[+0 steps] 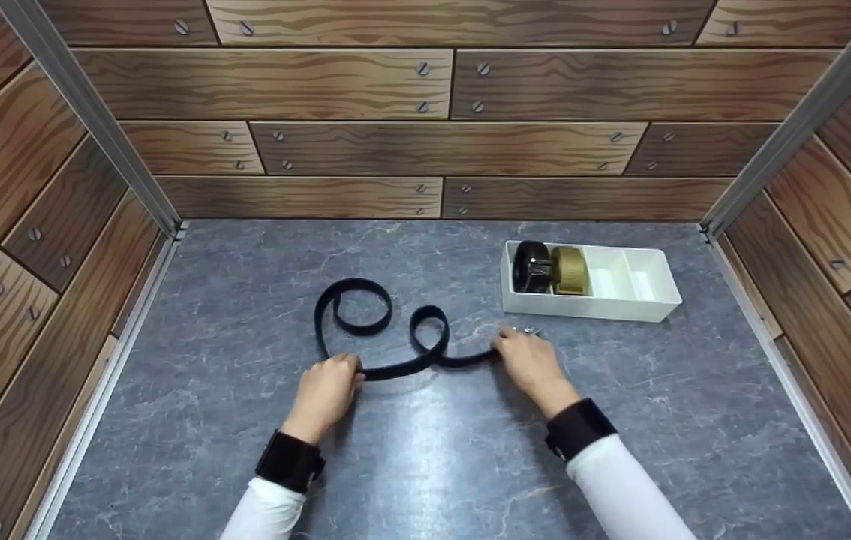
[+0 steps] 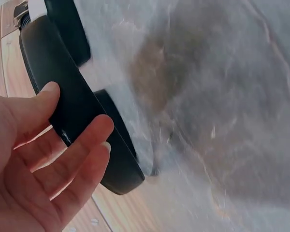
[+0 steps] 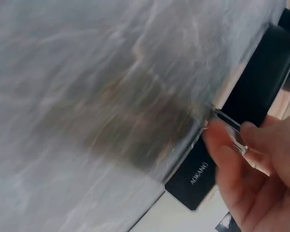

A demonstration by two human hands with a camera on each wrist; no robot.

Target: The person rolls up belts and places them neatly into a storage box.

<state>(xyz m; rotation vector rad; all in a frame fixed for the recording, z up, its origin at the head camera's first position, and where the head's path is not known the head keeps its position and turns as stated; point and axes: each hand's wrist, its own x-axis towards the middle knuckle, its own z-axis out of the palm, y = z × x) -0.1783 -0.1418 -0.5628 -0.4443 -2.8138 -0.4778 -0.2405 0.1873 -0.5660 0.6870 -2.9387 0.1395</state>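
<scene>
Evidently, the black belt (image 1: 400, 370) lies looped at mid-frame, the left hand (image 1: 326, 390) pinching its strap, the right hand (image 1: 533, 363) its buckle (image 3: 227, 119) end. Preparation for coiling seems in hand; next, tight winding would be needed to fit the white divided box (image 1: 583, 306), centre-right.

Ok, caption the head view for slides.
Left hand and right hand hold a looped black belt near a white tray of coiled belts.
</scene>
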